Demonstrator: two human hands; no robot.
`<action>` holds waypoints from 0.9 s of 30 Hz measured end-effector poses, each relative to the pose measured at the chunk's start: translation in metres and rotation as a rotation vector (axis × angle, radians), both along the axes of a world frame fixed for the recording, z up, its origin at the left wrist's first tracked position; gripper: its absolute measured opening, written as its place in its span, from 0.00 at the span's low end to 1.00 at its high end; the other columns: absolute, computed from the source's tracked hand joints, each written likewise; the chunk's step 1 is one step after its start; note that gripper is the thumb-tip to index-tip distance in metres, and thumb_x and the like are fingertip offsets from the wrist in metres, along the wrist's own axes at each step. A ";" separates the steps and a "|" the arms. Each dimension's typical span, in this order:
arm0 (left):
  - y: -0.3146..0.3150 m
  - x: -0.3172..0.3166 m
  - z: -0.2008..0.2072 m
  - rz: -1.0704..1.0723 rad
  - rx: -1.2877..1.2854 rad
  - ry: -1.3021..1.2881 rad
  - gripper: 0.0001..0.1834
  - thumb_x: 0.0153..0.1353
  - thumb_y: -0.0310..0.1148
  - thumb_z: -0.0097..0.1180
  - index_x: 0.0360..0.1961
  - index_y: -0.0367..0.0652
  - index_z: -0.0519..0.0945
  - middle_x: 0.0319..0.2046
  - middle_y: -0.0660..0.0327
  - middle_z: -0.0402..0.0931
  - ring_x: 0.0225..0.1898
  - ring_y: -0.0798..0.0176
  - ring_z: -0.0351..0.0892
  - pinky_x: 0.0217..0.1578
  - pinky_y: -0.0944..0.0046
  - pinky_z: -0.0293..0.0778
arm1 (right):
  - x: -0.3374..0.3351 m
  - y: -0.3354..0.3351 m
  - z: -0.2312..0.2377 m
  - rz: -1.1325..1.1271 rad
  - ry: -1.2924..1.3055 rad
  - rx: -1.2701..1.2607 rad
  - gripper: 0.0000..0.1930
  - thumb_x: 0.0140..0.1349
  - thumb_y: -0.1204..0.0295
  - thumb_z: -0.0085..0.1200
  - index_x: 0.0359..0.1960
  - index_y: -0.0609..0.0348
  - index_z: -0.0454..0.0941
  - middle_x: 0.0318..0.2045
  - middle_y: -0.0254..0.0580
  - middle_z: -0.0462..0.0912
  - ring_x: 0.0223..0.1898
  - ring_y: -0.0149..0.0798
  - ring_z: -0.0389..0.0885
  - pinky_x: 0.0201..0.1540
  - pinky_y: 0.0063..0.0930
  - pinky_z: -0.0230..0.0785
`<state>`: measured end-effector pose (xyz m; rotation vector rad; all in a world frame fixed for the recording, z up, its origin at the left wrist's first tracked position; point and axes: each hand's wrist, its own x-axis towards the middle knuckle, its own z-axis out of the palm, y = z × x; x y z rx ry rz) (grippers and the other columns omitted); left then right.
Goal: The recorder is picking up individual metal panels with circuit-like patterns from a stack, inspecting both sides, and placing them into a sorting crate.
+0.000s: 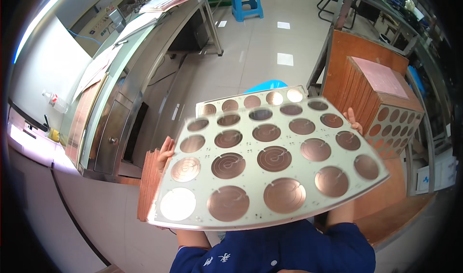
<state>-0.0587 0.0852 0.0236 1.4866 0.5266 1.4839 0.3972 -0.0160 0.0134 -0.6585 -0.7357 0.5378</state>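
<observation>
A large pale circuit board panel [246,144] with rows of round copper discs is tilted up in front of my body. At its left edge, the fingers of my left hand [166,153] grip the side. My right hand [353,121] holds the opposite edge near the far right corner, fingertips showing above it. Both palms and most of both forearms are hidden under the panel. Just beyond its far edge shows a similar panel [219,104] with copper discs. Below and left of my left hand stands a stack of brown-edged panels [147,186], partly covered by the held panel.
On the right, a stack of boards [369,87] with a pink top sheet sits on a wooden rack [337,49]. A glass-topped metal workbench [137,46] with papers and a bottle [57,102] runs along the left. A blue stool [247,2] stands far off on the tiled floor.
</observation>
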 end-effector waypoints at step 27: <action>-0.070 0.115 -0.031 -0.259 -0.762 -0.511 0.24 0.68 0.40 0.43 0.61 0.39 0.60 0.57 0.55 0.66 0.57 0.55 0.67 0.58 0.52 0.64 | -0.080 0.003 -0.033 0.671 0.492 -0.295 0.17 0.66 0.70 0.46 0.55 0.60 0.65 0.50 0.38 0.73 0.54 0.37 0.70 0.58 0.37 0.63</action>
